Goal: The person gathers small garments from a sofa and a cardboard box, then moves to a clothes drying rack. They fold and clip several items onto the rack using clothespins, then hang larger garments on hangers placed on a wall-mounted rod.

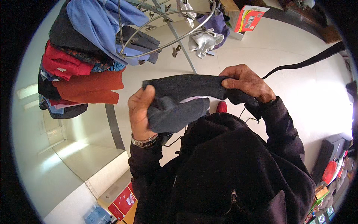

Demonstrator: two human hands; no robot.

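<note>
A dark grey piece of fabric [184,86], perhaps a sock or another small garment, is stretched between both hands in front of the chest. My left hand [141,112], with a metal watch on the wrist, grips its left end with the thumb on top. My right hand [246,81] pinches its upper right part between thumb and fingers. A second dark grey flap [179,114] of fabric hangs beside my left palm. Beyond the hands is a round metal drying hanger [167,47] with several clips.
Clothes hang at the upper left, among them a blue garment [92,25], a red one [67,61] and an orange-red one [92,86]. Grey-white [205,40] and purple [221,25] items hang near a red carton [250,19]. A metal stand leg [184,53] reaches the floor.
</note>
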